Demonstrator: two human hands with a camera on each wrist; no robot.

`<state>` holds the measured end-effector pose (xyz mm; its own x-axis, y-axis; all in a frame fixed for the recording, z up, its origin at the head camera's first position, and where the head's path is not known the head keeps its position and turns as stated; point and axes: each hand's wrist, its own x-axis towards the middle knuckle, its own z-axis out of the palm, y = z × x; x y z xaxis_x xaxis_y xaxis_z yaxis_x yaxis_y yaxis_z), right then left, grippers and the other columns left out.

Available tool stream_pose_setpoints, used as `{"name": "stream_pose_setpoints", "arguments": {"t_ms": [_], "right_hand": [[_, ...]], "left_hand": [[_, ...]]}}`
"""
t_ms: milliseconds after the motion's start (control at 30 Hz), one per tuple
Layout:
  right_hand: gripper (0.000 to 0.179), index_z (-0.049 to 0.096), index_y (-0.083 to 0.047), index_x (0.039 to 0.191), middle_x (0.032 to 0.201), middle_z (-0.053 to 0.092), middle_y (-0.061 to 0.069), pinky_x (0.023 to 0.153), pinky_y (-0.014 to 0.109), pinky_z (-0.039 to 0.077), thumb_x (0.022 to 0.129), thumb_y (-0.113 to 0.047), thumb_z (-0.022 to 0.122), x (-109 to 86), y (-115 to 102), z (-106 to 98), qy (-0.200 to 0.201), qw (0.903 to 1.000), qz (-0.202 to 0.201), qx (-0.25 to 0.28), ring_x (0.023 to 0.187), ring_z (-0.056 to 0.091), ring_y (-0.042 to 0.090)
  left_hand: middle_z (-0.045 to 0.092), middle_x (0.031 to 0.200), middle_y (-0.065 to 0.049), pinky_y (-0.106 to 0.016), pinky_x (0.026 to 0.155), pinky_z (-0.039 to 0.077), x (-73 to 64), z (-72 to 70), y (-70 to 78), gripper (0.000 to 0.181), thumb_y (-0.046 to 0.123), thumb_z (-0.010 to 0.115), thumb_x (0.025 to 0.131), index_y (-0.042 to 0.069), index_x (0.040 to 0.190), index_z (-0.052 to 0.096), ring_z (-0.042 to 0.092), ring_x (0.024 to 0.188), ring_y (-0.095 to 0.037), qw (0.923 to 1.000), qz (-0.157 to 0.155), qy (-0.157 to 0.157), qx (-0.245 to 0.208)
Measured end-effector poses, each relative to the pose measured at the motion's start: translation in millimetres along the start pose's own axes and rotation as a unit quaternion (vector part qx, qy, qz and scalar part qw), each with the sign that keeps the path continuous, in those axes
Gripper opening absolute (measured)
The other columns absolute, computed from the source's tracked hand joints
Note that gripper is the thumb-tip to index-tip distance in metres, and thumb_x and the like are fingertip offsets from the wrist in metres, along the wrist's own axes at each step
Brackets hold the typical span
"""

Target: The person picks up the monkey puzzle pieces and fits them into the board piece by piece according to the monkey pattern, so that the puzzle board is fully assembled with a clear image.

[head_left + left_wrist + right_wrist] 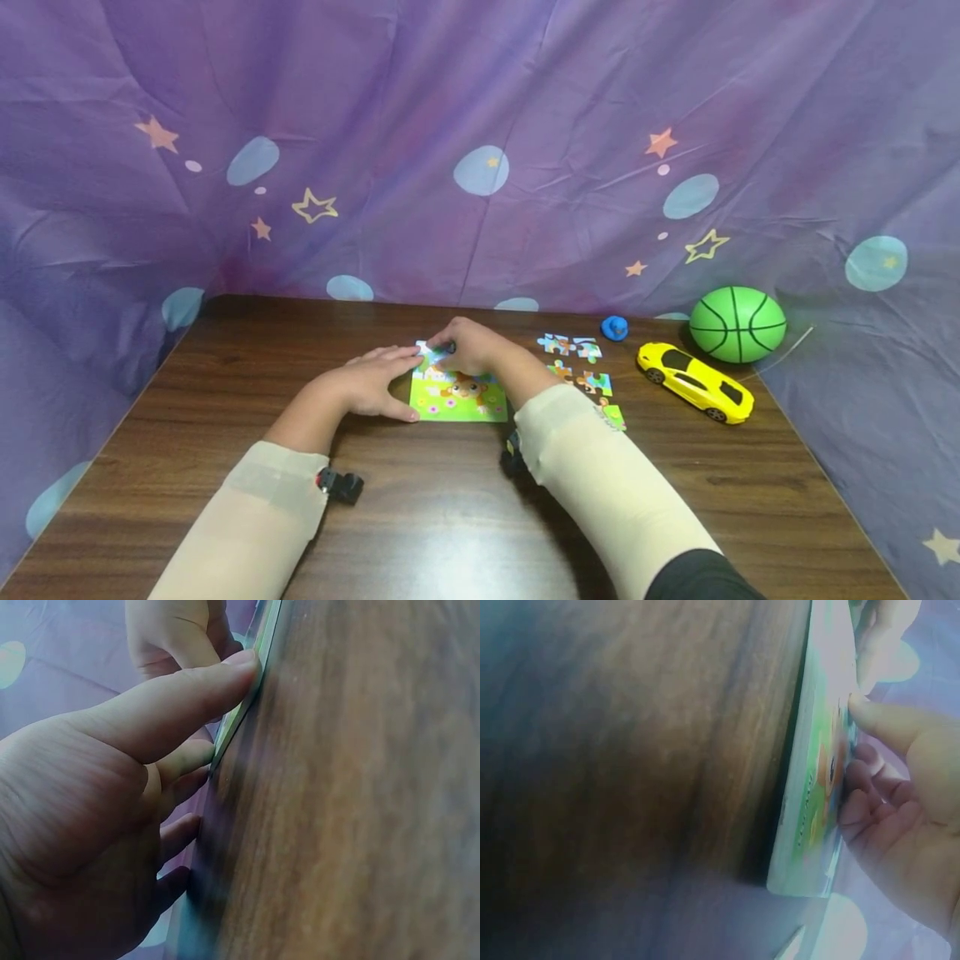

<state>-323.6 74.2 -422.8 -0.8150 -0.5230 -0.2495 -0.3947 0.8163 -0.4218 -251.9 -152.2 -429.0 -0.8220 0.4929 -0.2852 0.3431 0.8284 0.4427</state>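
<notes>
A jigsaw puzzle board (457,408) with a brown cartoon animal on green lies flat on the table. My left hand (371,385) spans its left side, fingers extended. The left thumb (217,679) touches the board's edge near the front corner. Over the board's far part is my right hand (472,348), reaching in from the right. In the right wrist view its thumb (889,726) is at the picture surface and the other fingers are curled close to it. Whether a puzzle piece is between them I cannot tell; the hand covers that area.
Loose puzzle pieces (587,348) lie right of the board, some partly behind the right forearm. Farther right are a blue toy (614,328), a yellow toy car (693,383) and a green ball (738,325). A purple patterned cloth (405,225) hangs behind the wooden table (420,517).
</notes>
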Motion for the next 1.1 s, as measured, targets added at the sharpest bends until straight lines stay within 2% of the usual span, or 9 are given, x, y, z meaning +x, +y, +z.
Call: {"name": "stream_pose_setpoints", "arguments": {"t_ms": [167, 300, 467, 567, 633, 733, 833, 1100], "right_hand": [[0.048, 0.065, -0.02, 0.149, 0.15, 0.059, 0.009, 0.124, 0.05, 0.046, 0.103, -0.032, 0.073, -7.1, 4.8, -5.0, 0.014, 0.9997, -0.018, -0.013, 0.138, 0.058, 0.028], [0.049, 0.063, -0.016, 0.15, 0.151, 0.059, 0.01, 0.119, 0.05, 0.051, 0.105, -0.034, 0.07, -22.4, 19.3, -18.7, 0.044, 0.9988, -0.019, 0.012, 0.137, 0.061, 0.03], [0.048, 0.064, -0.011, 0.148, 0.149, 0.062, 0.013, 0.113, 0.051, 0.054, 0.105, -0.031, 0.07, -45.3, 48.4, -40.8, 0.09, 0.9953, -0.016, 0.032, 0.133, 0.064, 0.032], [0.048, 0.065, -0.008, 0.147, 0.138, 0.068, 0.014, 0.108, 0.05, 0.056, 0.104, -0.03, 0.072, -56.6, 71.6, -48.6, 0.115, 0.9929, -0.012, 0.028, 0.123, 0.067, 0.031], [0.048, 0.065, -0.008, 0.147, 0.137, 0.07, 0.014, 0.109, 0.05, 0.055, 0.104, -0.028, 0.072, -64.2, 87.2, -51.5, 0.127, 0.9914, -0.001, 0.031, 0.123, 0.067, 0.031], [0.049, 0.063, -0.008, 0.148, 0.138, 0.07, 0.015, 0.11, 0.051, 0.056, 0.103, -0.026, 0.073, -75.2, 109.0, -53.9, 0.13, 0.9896, 0.032, 0.054, 0.125, 0.068, 0.033], [0.05, 0.063, -0.006, 0.148, 0.141, 0.069, 0.018, 0.11, 0.053, 0.056, 0.102, -0.021, 0.073, -82.5, 127.6, -55.4, 0.132, 0.9881, 0.045, 0.064, 0.126, 0.068, 0.036], [0.049, 0.065, 0.001, 0.143, 0.142, 0.069, 0.023, 0.114, 0.058, 0.053, 0.099, -0.019, 0.076, -85.1, 160.9, -55.9, 0.121, 0.9913, 0.045, 0.023, 0.126, 0.068, 0.042]], "left_hand": [[0.016, 0.183, 0.0, -0.072, 0.133, 0.015, 1.7, -1.6, 2.9, 0.105, 0.06, 0.081, 0.089, 0.024, 0.172, 0.028, 0.011, 0.169, -0.039, 1.0, -0.006, -0.002, 0.001], [0.017, 0.182, -0.001, -0.071, 0.133, 0.016, 1.7, -3.3, 5.1, 0.105, 0.059, 0.081, 0.088, 0.023, 0.171, 0.028, 0.012, 0.169, -0.04, 1.0, -0.002, -0.001, 0.004], [0.018, 0.182, -0.001, -0.07, 0.133, 0.015, 0.4, -4.2, 4.5, 0.104, 0.058, 0.082, 0.088, 0.023, 0.171, 0.029, 0.011, 0.169, -0.039, 1.0, -0.006, -0.001, 0.005], [0.017, 0.182, 0.0, -0.071, 0.133, 0.014, 0.3, -3.0, 3.2, 0.104, 0.057, 0.082, 0.088, 0.024, 0.171, 0.029, 0.011, 0.169, -0.039, 0.9999, -0.01, 0.0, 0.005], [0.017, 0.182, -0.001, -0.072, 0.133, 0.014, 0.5, -1.9, 2.7, 0.104, 0.057, 0.082, 0.088, 0.024, 0.171, 0.03, 0.011, 0.169, -0.04, 0.9999, -0.008, -0.001, 0.007], [0.017, 0.182, 0.0, -0.072, 0.133, 0.014, 1.1, 0.3, 2.8, 0.103, 0.057, 0.082, 0.088, 0.024, 0.171, 0.03, 0.011, 0.169, -0.039, 1.0, -0.003, -0.005, 0.004], [0.015, 0.183, 0.002, -0.072, 0.133, 0.013, 1.3, 1.6, 2.7, 0.103, 0.058, 0.081, 0.089, 0.025, 0.171, 0.029, 0.01, 0.17, -0.037, 1.0, -0.003, -0.007, 0.003], [0.016, 0.182, 0.002, -0.072, 0.133, 0.014, 0.7, 1.3, 0.0, 0.103, 0.058, 0.082, 0.088, 0.025, 0.171, 0.03, 0.011, 0.169, -0.037, 1.0, -0.006, -0.001, 0.003]]}}
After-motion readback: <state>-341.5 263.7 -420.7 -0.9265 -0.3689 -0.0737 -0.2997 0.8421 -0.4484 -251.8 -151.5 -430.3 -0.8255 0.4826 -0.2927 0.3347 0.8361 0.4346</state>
